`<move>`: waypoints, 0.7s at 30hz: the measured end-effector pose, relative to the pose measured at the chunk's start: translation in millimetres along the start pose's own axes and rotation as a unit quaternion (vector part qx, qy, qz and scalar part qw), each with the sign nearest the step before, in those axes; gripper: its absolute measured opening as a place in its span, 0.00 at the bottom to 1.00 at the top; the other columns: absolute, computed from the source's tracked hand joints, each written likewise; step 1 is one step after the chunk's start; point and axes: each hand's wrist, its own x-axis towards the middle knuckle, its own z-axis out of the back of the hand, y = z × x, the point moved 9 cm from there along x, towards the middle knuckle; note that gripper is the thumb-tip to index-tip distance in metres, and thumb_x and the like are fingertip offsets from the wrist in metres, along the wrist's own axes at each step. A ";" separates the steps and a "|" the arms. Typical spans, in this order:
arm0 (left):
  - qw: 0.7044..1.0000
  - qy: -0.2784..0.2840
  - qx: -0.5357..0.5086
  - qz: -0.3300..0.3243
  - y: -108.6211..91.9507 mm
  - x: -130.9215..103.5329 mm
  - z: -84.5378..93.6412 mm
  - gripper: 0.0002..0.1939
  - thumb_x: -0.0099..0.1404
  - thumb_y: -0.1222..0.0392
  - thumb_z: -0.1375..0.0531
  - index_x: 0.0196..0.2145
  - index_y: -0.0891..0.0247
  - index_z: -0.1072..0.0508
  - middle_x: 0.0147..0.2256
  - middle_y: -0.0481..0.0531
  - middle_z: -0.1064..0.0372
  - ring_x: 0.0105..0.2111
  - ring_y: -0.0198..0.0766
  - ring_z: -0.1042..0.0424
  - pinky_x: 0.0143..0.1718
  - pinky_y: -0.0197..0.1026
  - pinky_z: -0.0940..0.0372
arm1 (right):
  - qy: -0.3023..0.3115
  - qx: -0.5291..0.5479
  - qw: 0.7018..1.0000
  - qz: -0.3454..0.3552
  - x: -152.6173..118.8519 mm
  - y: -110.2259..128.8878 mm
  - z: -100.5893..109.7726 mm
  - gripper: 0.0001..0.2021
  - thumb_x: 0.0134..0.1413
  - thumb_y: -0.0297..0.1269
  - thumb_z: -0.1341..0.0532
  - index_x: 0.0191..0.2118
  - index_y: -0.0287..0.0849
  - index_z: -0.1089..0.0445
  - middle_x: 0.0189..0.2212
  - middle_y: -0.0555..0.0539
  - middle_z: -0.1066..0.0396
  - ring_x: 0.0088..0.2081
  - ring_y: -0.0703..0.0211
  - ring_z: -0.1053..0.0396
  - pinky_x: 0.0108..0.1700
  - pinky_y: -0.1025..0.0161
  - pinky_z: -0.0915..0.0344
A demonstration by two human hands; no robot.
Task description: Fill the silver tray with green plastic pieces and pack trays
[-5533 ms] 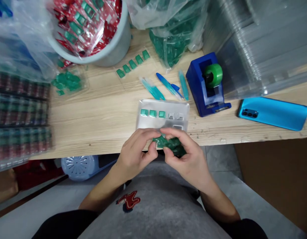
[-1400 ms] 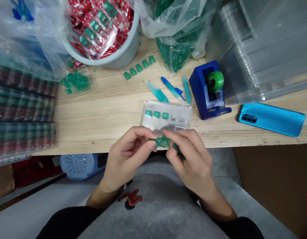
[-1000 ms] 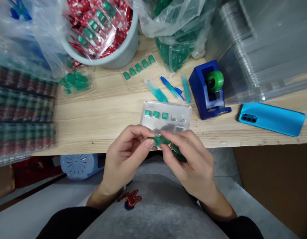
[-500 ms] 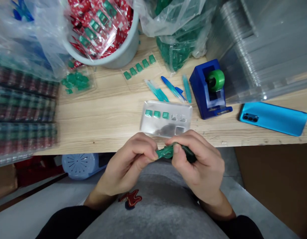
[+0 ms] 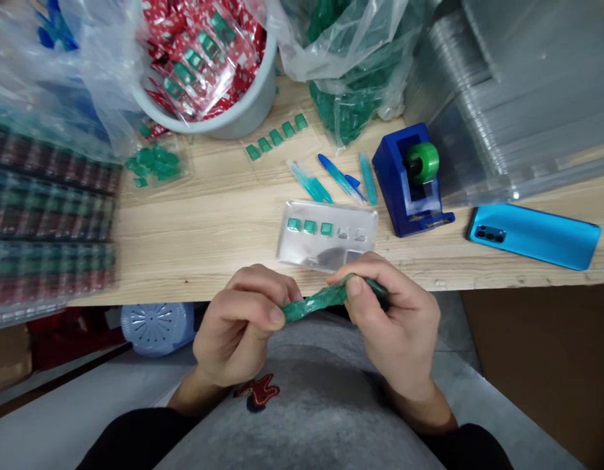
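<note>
Head view: the wooden surface carries a grey tub of red packets at eleven o'clock, a blue tape dispenser at one o'clock, and, centrally, a clear blister tray with three green pieces seated, likely kept close for filling. Below its edge, at six o'clock, the left hand and right hand pinch opposite ends of a green strip, fingers clenched, seemingly stretching it taut.
</note>
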 end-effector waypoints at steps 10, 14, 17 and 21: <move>0.967 0.067 0.226 -0.092 -19.0 6.0 -12.0 0.17 0.65 0.72 0.43 0.49 0.56 0.30 0.40 0.52 0.29 0.40 0.37 0.29 0.39 0.40 0.30 | 0.063 -0.007 0.998 -0.008 -1.7 -5.8 -6.8 0.05 0.59 0.36 0.40 0.41 0.47 0.29 0.33 0.52 0.25 0.33 0.63 0.27 0.36 0.65 0.30; 0.939 0.094 0.300 -0.136 -26.1 8.5 -18.4 0.15 0.63 0.72 0.41 0.43 0.55 0.27 0.39 0.50 0.28 0.40 0.37 0.28 0.39 0.39 0.30 | 0.096 -0.030 0.995 -0.002 -0.6 -7.9 -11.7 0.06 0.59 0.33 0.40 0.41 0.47 0.28 0.35 0.51 0.24 0.37 0.62 0.27 0.39 0.65 0.30; 0.933 0.093 0.303 -0.168 -26.9 6.2 -21.7 0.11 0.63 0.70 0.41 0.39 0.56 0.27 0.38 0.49 0.29 0.39 0.36 0.28 0.38 0.38 0.30 | 0.127 -0.025 0.991 0.016 -0.9 -4.5 -17.1 0.06 0.59 0.29 0.41 0.37 0.45 0.28 0.30 0.53 0.26 0.32 0.64 0.29 0.35 0.66 0.32; 0.953 0.090 0.222 -0.186 -23.7 -4.0 -19.4 0.06 0.64 0.67 0.41 0.36 0.56 0.28 0.37 0.49 0.32 0.38 0.35 0.30 0.38 0.39 0.30 | 0.118 0.003 0.993 0.000 -0.4 -7.9 -16.2 0.05 0.56 0.27 0.40 0.33 0.44 0.30 0.27 0.54 0.27 0.28 0.67 0.31 0.30 0.68 0.35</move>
